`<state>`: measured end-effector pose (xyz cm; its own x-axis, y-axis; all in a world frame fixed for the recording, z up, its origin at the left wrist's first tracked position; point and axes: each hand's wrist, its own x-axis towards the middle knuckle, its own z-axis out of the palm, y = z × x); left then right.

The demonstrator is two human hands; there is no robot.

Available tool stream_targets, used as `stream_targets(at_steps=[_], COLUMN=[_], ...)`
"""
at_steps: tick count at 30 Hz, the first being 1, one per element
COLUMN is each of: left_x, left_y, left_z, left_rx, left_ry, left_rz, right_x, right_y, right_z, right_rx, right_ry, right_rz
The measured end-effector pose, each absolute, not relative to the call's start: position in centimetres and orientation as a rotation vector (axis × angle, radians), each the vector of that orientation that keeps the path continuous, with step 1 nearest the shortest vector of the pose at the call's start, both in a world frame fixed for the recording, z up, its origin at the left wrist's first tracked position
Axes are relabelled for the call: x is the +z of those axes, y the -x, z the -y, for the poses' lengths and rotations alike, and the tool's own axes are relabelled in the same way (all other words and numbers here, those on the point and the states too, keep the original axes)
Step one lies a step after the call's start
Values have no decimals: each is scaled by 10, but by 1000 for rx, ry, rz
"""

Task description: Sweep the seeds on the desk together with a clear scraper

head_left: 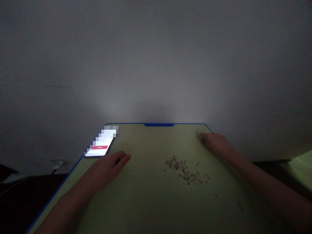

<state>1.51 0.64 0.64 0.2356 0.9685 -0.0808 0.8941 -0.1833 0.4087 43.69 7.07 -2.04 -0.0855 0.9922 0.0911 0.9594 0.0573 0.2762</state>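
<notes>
Dark and pale seed-like bits (184,169) lie loosely scattered on the pale tabletop (146,195), right of its middle. My left hand (114,162) rests to the left of them, near the lower end of a lit phone (101,144). Its fingers are loosely bent, with a gap between thumb and forefinger and nothing visible in it. Over at the far right edge, my right hand (215,143) has its fingers drawn together, pointing left. Whatever they may hold is hidden in the dim light.
A blue rim (159,124) borders the table, which stands against a grey wall (156,65). At the lower left, a cable runs from a wall socket (58,165). A single dark bit (215,194) lies apart from the scatter, near the front right.
</notes>
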Motion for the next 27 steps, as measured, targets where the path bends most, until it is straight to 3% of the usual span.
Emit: stream_targets(at_steps=[13, 20, 27], left_x=[0, 2, 0], left_y=[-13, -13, -11], left_z=[-4, -3, -3], left_rx=[381, 374, 364], left_ry=[-2216, -2190, -2213], left_rz=[-1731, -1748, -1744], right_x=[0, -7, -23], right_y=[-337, -243, -275], right_z=[-24, -43, -29], right_rx=[380, 97, -55], right_ry=[-1719, -1231, -987], right_rz=[-2597, -3020, -3126])
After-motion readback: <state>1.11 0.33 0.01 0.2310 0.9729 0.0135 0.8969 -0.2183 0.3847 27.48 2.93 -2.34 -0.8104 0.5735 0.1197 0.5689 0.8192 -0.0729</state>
